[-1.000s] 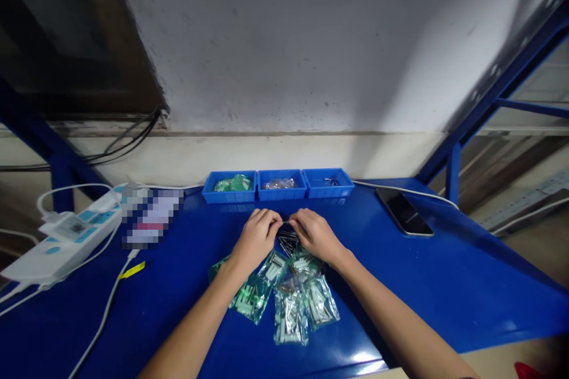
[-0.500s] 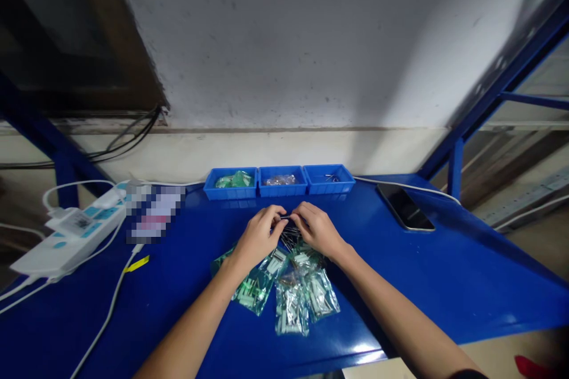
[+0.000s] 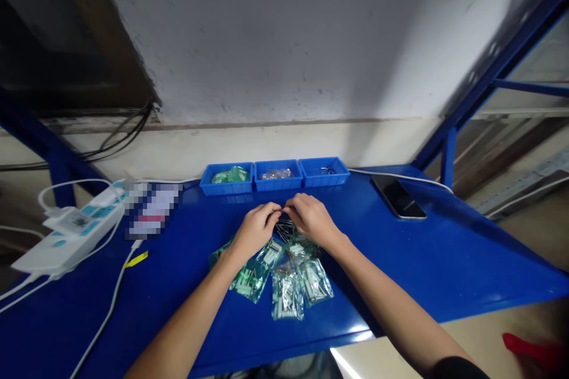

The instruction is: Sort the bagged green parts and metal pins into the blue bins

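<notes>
My left hand (image 3: 259,227) and my right hand (image 3: 312,220) meet fingertip to fingertip, both closed in a pinch. Whatever lies between the fingers is too small to make out. Just below the fingertips is a pile of thin dark metal pieces (image 3: 285,230), like screws or nails, partly covered by the hands. Nearer to me lie several clear plastic bags of pale plugs and metal pieces, among them a front bag (image 3: 287,298), a right bag (image 3: 317,282) and a greenish left bag (image 3: 249,282). My left wrist partly hides the bags on that side.
Along the back stand three blue bins: a left bin (image 3: 226,188) with green bags, a middle bin (image 3: 278,182) with small clear-wrapped items and a right bin (image 3: 326,179) with a few metal pieces. A phone (image 3: 399,197) lies right; a power strip (image 3: 66,243) with white cables lies left.
The fingertips of my two hands have come closer together, covering the thin piece that showed between them. The whole view has shifted slightly; bags and bins stay put on the table.
</notes>
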Demonstrator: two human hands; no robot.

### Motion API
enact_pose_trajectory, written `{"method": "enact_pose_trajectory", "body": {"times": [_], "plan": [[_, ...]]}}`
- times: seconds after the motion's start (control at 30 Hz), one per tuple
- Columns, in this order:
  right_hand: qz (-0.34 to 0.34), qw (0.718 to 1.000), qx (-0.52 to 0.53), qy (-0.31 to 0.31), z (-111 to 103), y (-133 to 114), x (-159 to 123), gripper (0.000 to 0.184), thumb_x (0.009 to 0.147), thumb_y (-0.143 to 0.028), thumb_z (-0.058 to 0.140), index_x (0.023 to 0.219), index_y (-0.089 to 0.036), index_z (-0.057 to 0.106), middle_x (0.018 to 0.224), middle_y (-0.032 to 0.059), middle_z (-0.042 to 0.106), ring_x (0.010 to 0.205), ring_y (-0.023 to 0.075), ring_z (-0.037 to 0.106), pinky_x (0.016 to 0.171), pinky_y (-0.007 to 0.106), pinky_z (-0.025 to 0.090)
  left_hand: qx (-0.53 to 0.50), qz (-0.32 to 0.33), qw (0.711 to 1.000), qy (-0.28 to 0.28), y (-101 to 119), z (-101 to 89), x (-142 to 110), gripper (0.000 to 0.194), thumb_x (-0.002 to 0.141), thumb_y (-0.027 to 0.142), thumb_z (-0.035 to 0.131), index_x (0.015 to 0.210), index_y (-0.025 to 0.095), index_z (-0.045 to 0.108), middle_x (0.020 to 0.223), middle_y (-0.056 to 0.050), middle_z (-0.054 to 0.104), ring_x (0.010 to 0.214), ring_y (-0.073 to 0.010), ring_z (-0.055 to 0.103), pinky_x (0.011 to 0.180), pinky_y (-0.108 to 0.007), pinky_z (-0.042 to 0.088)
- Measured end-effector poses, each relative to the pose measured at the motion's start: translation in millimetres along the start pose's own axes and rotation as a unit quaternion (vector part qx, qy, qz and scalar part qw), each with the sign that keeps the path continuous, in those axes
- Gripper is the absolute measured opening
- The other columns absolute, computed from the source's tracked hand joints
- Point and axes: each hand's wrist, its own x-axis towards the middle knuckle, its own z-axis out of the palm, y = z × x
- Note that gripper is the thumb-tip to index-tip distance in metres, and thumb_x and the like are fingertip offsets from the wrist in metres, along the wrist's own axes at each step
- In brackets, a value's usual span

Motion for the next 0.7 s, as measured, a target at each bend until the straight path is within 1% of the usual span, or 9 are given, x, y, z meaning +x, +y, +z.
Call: {"method": "enact_pose_trajectory", "body": {"times": [0.1, 0.17, 0.27, 0.33, 0.4, 0.47, 0.53, 0.6, 0.7], "plan": [[0.012, 0.998, -0.022, 0.058, -7.7, 3.4, -1.3, 0.027, 0.095, -0.030, 0.036, 0.082, -0.018, 0.057, 0.073, 0.0061, 0.061, 0.069, 0.0175, 0.055, 0.064, 0.029, 0.039, 0.011, 0.007, 1.000, 0.004, -3.0, 0.4, 0.9, 0.019, 0.091, 0.024, 0.041, 0.100, 0.022, 0.058, 0.094, -0.004, 0.066, 0.086, -0.0179, 0.061, 0.077, -0.030, 0.047], [0.033, 0.985, -0.031, 0.166, -18.7, 10.2, -3.2, 0.029, 0.096, -0.033, 0.034, 0.080, -0.019, 0.056, 0.070, 0.0057, 0.061, 0.066, 0.0169, 0.056, 0.064, 0.029, 0.041, 0.050, 0.018, 0.999, -0.004, -5.9, 0.6, 1.0, 0.020, 0.091, 0.020, 0.041, 0.099, 0.022, 0.059, 0.097, -0.005, 0.065, 0.092, -0.0188, 0.059, 0.083, -0.034, 0.045], [0.116, 0.912, -0.063, 0.388, -39.0, 29.0, -2.8, 0.033, 0.096, -0.038, 0.029, 0.082, -0.020, 0.054, 0.070, 0.0068, 0.061, 0.065, 0.0176, 0.058, 0.065, 0.031, 0.042, 0.136, 0.017, 0.989, -0.048, -8.8, 1.0, -0.8, 0.021, 0.090, 0.018, 0.041, 0.095, 0.022, 0.061, 0.096, -0.004, 0.062, 0.094, -0.0205, 0.055, 0.083, -0.036, 0.043], [0.180, 0.874, -0.080, 0.444, -48.0, 44.8, 0.6, 0.033, 0.096, -0.039, 0.028, 0.089, -0.019, 0.053, 0.073, 0.0080, 0.062, 0.066, 0.0182, 0.059, 0.065, 0.032, 0.043, 0.169, 0.007, 0.983, -0.072, -8.6, 1.4, -2.6, 0.020, 0.089, 0.020, 0.043, 0.093, 0.024, 0.062, 0.096, -0.004, 0.060, 0.093, -0.0215, 0.053, 0.080, -0.036, 0.042], [0.233, 0.895, -0.086, 0.371, -48.5, 59.2, 3.2, 0.030, 0.094, -0.040, 0.035, 0.100, -0.017, 0.053, 0.075, 0.0076, 0.063, 0.066, 0.0192, 0.059, 0.065, 0.031, 0.042, 0.179, 0.001, 0.981, -0.080, -7.2, 2.0, -4.1, 0.017, 0.088, 0.022, 0.045, 0.091, 0.024, 0.061, 0.097, -0.003, 0.059, 0.092, -0.0220, 0.052, 0.079, -0.037, 0.041], [0.275, 0.929, -0.078, 0.234, -40.1, 67.9, 2.0, 0.034, 0.090, -0.041, 0.044, 0.111, -0.015, 0.050, 0.073, 0.0058, 0.064, 0.065, 0.0205, 0.060, 0.061, 0.030, 0.041, 0.179, -0.002, 0.980, -0.084, -5.4, 2.6, -4.7, 0.014, 0.088, 0.023, 0.047, 0.088, 0.024, 0.060, 0.096, -0.003, 0.058, 0.092, -0.0221, 0.051, 0.079, -0.038, 0.039], [0.303, 0.943, -0.064, 0.125, -26.4, 68.1, -3.2, 0.035, 0.088, -0.041, 0.047, 0.113, -0.015, 0.050, 0.072, 0.0050, 0.065, 0.064, 0.0208, 0.061, 0.058, 0.028, 0.039, 0.180, -0.006, 0.980, -0.088, -4.4, 3.0, -4.6, 0.011, 0.086, 0.024, 0.049, 0.084, 0.023, 0.060, 0.095, -0.003, 0.058, 0.092, -0.0228, 0.051, 0.080, -0.039, 0.038], [0.292, 0.954, -0.030, 0.055, -12.4, 60.5, -8.9, 0.032, 0.090, -0.040, 0.045, 0.110, -0.016, 0.052, 0.070, 0.0040, 0.065, 0.064, 0.0199, 0.062, 0.057, 0.026, 0.038, 0.182, -0.020, 0.979, -0.093, -4.5, 3.1, -4.1, 0.010, 0.085, 0.026, 0.050, 0.083, 0.022, 0.059, 0.097, -0.003, 0.057, 0.094, -0.0240, 0.050, 0.081, -0.040, 0.037], [0.217, 0.976, 0.031, -0.009, 2.6, 42.4, -12.1, 0.030, 0.092, -0.040, 0.043, 0.110, -0.018, 0.053, 0.073, 0.0029, 0.066, 0.066, 0.0175, 0.062, 0.060, 0.025, 0.039, 0.188, -0.046, 0.976, -0.099, -5.9, 1.8, -3.5, 0.010, 0.086, 0.026, 0.050, 0.084, 0.022, 0.059, 0.099, -0.003, 0.057, 0.097, -0.0257, 0.050, 0.081, -0.042, 0.037]]}}
